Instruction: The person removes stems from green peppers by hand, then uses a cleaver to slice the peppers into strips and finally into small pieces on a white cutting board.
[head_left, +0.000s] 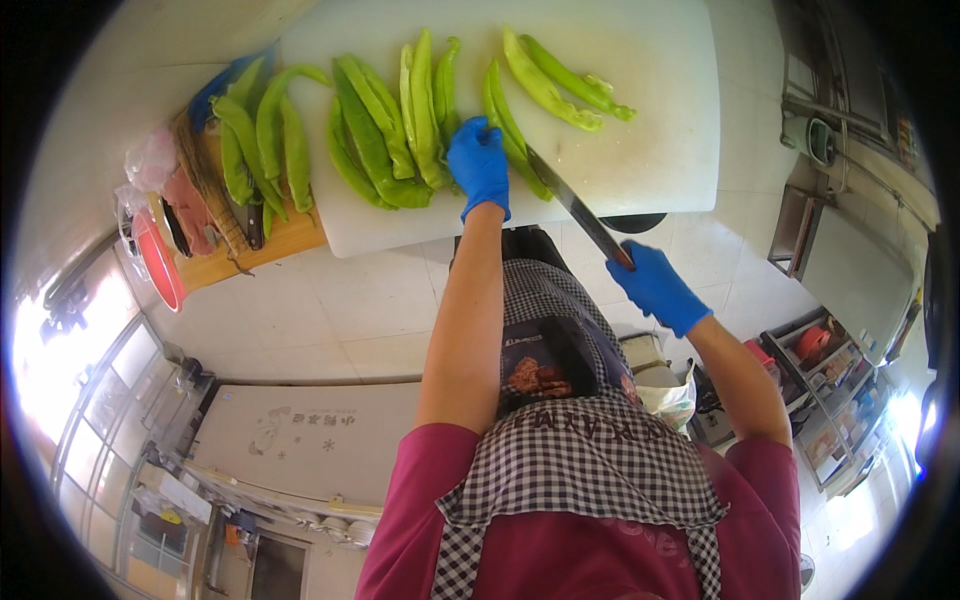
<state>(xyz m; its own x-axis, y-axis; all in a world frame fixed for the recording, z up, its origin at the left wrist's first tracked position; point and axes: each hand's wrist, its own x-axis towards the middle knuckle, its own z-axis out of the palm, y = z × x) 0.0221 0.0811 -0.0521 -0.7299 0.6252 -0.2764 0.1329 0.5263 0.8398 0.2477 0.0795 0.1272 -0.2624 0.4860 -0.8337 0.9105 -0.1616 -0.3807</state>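
My right hand (658, 288), in a blue glove, grips the handle of a long knife (576, 204). The blade's tip end meets a long green pepper (513, 135) on the white cutting board (637, 176). Also blue-gloved, my left hand (480, 166) is curled beside that pepper's left side; its fingertips are partly hidden, and I cannot tell whether they pinch anything. Left of it, several green peppers (367, 139) lie side by side. Two paler peppers (551, 86) rest farther right, their lower ends ragged.
More green peppers (289, 135) lie left of the board on a wooden surface (296, 244), near another knife's handle (255, 226), a pink cloth (189, 210) and a red plastic basin (156, 259). A white chest freezer (300, 442) stands behind me on the left; shelves (840, 405) stand at right.
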